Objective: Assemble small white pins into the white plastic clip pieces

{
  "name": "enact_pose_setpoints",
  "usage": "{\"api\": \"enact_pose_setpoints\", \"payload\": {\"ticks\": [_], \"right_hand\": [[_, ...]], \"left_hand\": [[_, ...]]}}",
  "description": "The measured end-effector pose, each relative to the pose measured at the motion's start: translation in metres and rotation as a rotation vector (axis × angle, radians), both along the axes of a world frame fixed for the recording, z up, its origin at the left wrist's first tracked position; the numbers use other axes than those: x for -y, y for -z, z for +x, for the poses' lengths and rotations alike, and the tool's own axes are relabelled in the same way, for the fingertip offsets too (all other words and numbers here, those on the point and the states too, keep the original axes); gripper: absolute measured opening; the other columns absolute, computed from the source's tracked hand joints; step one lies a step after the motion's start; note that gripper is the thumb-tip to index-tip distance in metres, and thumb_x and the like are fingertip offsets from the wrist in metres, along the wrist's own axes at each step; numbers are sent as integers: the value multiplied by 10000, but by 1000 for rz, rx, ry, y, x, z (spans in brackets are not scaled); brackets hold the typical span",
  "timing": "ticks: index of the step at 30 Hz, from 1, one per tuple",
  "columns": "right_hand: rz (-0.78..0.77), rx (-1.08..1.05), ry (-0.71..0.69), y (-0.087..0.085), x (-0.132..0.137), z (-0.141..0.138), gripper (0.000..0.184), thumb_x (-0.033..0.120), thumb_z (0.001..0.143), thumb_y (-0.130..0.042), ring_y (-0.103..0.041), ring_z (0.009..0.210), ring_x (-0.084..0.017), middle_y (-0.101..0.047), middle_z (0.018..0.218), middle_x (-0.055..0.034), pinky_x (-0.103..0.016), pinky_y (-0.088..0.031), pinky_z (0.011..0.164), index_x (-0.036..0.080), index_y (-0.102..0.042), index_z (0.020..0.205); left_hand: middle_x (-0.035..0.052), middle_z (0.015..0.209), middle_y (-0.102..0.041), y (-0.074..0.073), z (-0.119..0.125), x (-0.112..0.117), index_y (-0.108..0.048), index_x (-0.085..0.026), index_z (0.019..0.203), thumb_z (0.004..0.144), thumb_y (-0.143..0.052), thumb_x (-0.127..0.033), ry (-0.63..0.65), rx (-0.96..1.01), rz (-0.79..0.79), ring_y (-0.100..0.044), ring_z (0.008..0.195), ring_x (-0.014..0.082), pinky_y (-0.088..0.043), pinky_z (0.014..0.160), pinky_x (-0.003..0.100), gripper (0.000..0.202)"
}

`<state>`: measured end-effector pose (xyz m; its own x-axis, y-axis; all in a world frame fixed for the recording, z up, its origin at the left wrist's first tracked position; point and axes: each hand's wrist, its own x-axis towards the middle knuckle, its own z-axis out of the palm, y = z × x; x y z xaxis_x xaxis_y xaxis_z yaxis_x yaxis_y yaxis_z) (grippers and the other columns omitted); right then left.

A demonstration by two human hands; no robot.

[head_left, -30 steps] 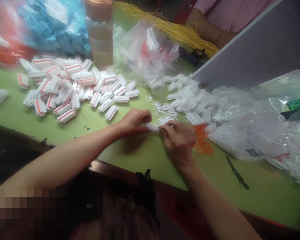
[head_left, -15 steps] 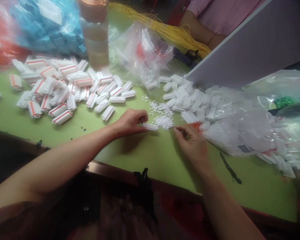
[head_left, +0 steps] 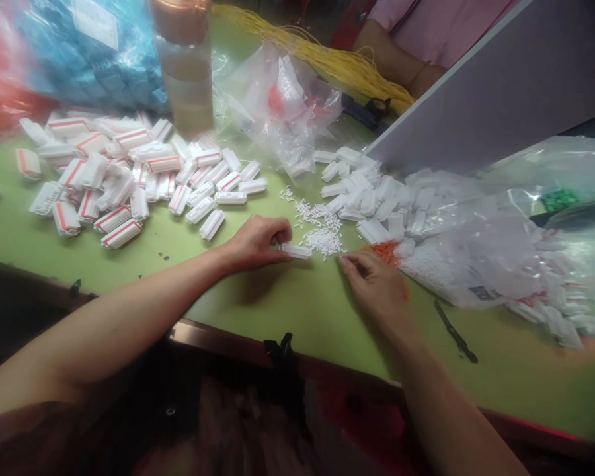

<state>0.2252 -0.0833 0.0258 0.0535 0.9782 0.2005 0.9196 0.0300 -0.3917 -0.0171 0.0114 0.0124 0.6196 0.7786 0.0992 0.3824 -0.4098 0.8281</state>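
My left hand (head_left: 258, 241) is closed round one end of a small white plastic connector housing (head_left: 296, 250), holding it just above the green table (head_left: 287, 304). My right hand (head_left: 374, 283) rests on the table a little to the right of it, fingers curled together in a pinch near a heap of tiny white pins (head_left: 322, 228) and over a small pile of orange clips (head_left: 387, 251). What the pinch holds, if anything, is too small to see.
Many white housings with orange strips (head_left: 123, 178) lie at the left. Plain white housings (head_left: 371, 195) spill from a clear bag (head_left: 480, 251) at the right. A bottle (head_left: 183, 63), more bags, yellow wires (head_left: 347, 66), a grey board (head_left: 490, 92) and another person's arm (head_left: 396, 59) are behind.
My right hand has left the housing and drawn back right toward the orange clips and white pins. My left hand still holds the housing in the same place.
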Motion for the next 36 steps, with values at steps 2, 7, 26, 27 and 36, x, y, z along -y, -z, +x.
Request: {"api": "enact_pose_setpoints", "payload": {"ticks": [2, 7, 26, 27, 36], "right_hand": [[3, 7, -9, 2, -3, -2, 225, 411, 872, -559, -636, 776, -200, -710, 862, -42, -345, -447, 682, 238, -697, 831], [-13, -3, -90, 4, -12, -13, 187, 378, 864, -582, -640, 830, -203, -717, 890, -36, -355, -446, 727, 237, -702, 840], [8, -8, -61, 2, -6, -11, 190, 371, 870, -564, -648, 818, -203, -720, 899, -45, -364, -458, 743, 235, -695, 850], [2, 0, -60, 2, -7, -12, 182, 369, 867, -571, -646, 818, -202, -719, 903, -43, -362, -454, 739, 235, -694, 855], [-15, 84, -156, 8, -19, -8, 226, 374, 906, -515, -616, 791, -188, -698, 876, -47, -331, -399, 688, 223, -659, 818]], "left_hand": [[-30, 704, -597, 0, 0, 0, -617, -153, 809, 640, -755, -203, 0, 0, 0, -494, 626, 81, -370, 596, 208, 224], [-35, 695, -588, 0, 1, 0, -617, -151, 801, 638, -755, -188, -6, -2, 10, -486, 617, 76, -365, 595, 203, 217], [25, 792, -663, -13, -14, -15, -744, -167, 867, 691, -720, -232, 36, -168, 82, -535, 652, 107, -403, 671, 245, 189], [27, 798, -664, -13, -14, -15, -744, -163, 866, 693, -719, -229, 42, -161, 79, -539, 658, 107, -403, 670, 244, 188], [26, 822, -661, -8, -13, -11, -737, -177, 900, 716, -716, -238, 155, -90, 52, -549, 668, 97, -406, 638, 225, 195]]}}
